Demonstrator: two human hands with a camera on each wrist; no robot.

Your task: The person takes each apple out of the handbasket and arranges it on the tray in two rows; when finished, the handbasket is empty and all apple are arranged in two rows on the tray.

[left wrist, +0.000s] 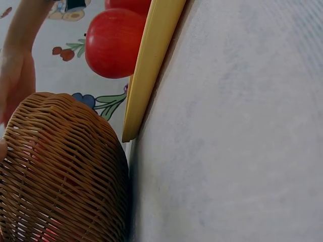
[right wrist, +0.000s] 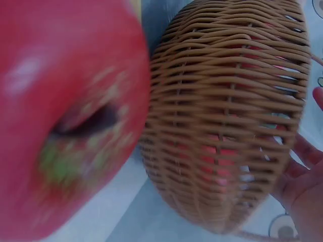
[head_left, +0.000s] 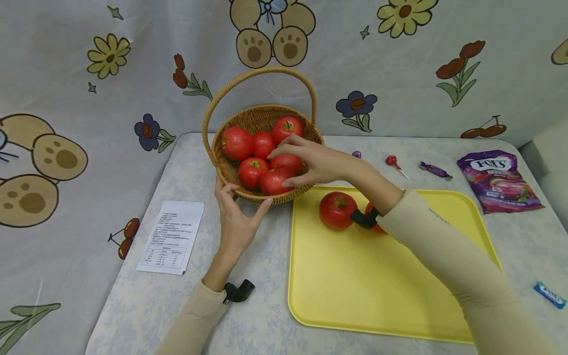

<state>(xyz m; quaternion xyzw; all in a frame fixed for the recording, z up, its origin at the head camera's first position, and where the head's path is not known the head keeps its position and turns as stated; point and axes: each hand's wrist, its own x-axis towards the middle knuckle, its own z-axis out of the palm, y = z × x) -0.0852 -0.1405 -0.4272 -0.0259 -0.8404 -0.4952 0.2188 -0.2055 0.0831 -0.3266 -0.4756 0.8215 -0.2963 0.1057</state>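
Observation:
A wicker basket [head_left: 272,199] with a tall arched handle holds several red apples [head_left: 237,143]. My left hand [head_left: 237,224] grips the basket's near-left side, with fingers at its left edge and the thumb by the front rim. Over the apples at the right side of the basket, my right hand [head_left: 321,160] reaches in with fingers and thumb spread about one apple [head_left: 288,161]. The thumb lies against the front apple [head_left: 275,182]. In the right wrist view, the left hand [right wrist: 305,196] shows beyond the woven side [right wrist: 222,111].
A yellow tray [head_left: 355,286] carries two apples, one [head_left: 338,210] partly beside the right wrist. Behind it lie a red lollipop [head_left: 392,160] and a purple wrapped candy [head_left: 435,170]. A purple candy bag [head_left: 499,182], a blue candy [head_left: 550,295] and a printed white packet [head_left: 172,236] flank it.

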